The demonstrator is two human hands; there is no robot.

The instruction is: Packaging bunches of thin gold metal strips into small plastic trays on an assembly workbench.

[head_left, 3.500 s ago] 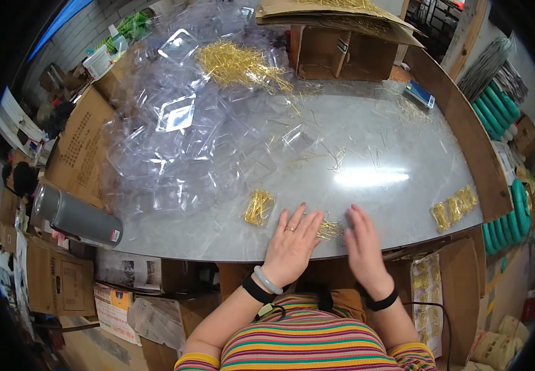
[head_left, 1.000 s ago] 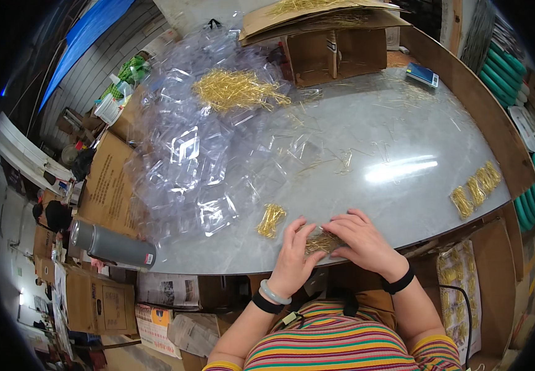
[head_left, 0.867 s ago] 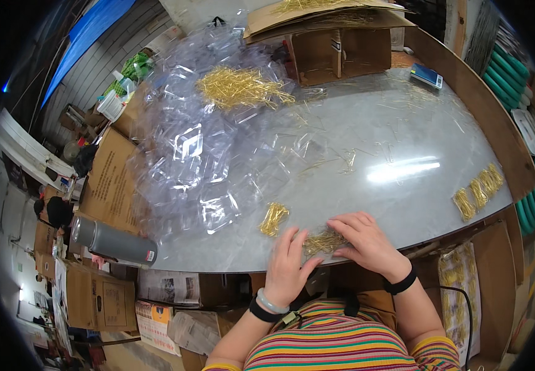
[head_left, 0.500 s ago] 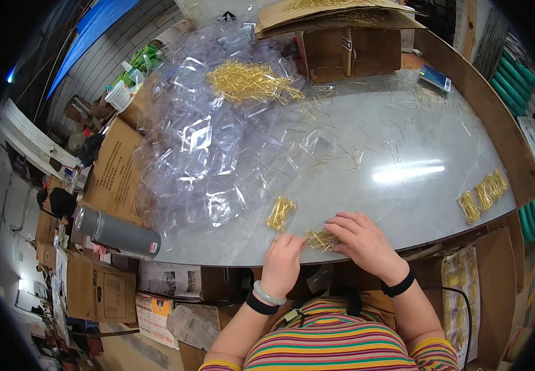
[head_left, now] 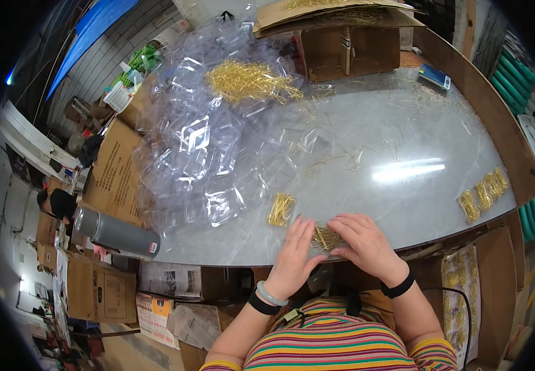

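A small bundle of gold wire hooks [head_left: 326, 238] lies at the near edge of the grey table, between my two hands. My right hand [head_left: 366, 247] curves round its right end, with fingers on the far side and thumb on the near side. At the left end is my left hand [head_left: 292, 260], its fingers stretched out and the thumb spread away from them; I cannot tell how firmly it touches the wires. A second bundle of gold hooks [head_left: 280, 209] lies just beyond my left fingertips.
Clear plastic packs [head_left: 212, 148] heap up on the left, a pile of gold hooks [head_left: 249, 81] on top. Several bundles [head_left: 484, 195] lie by the right edge. A cardboard box [head_left: 372, 52] stands at the back, a blue box [head_left: 434, 76] beside it. A grey bottle [head_left: 116, 232] lies at left.
My left hand has opened, its fingers lifting from a pinch at the bundle and stretching forward alongside it. The bundle has shifted slightly to the right. My right hand stays round its right end.
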